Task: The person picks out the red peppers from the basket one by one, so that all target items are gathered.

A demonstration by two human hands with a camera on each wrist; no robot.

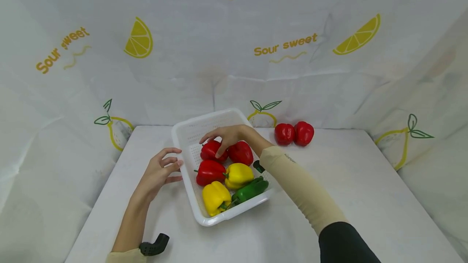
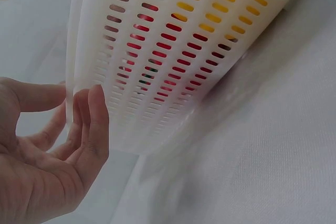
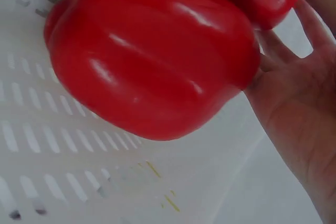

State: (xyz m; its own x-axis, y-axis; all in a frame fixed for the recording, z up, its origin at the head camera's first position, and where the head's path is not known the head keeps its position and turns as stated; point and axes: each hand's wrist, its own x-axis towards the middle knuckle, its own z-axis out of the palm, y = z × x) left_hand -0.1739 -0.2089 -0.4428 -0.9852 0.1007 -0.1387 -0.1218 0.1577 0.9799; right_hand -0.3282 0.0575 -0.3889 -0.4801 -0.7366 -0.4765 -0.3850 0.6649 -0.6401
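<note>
A white perforated plastic basket sits tilted in the middle of the table. My left hand holds its left rim, thumb over the edge and other fingers against the slotted outer wall. Inside the basket my right hand grips a red bell pepper at the far left, thumb and fingers around it from above. Beside it lies another red bell pepper, large in the right wrist view. A third red bell pepper, two yellow bell peppers and a green pepper lie nearer.
Two more red bell peppers stand side by side at the table's back edge, right of the basket. A white cloth with lemon prints hangs behind the white table. Dark wrist devices sit on both forearms.
</note>
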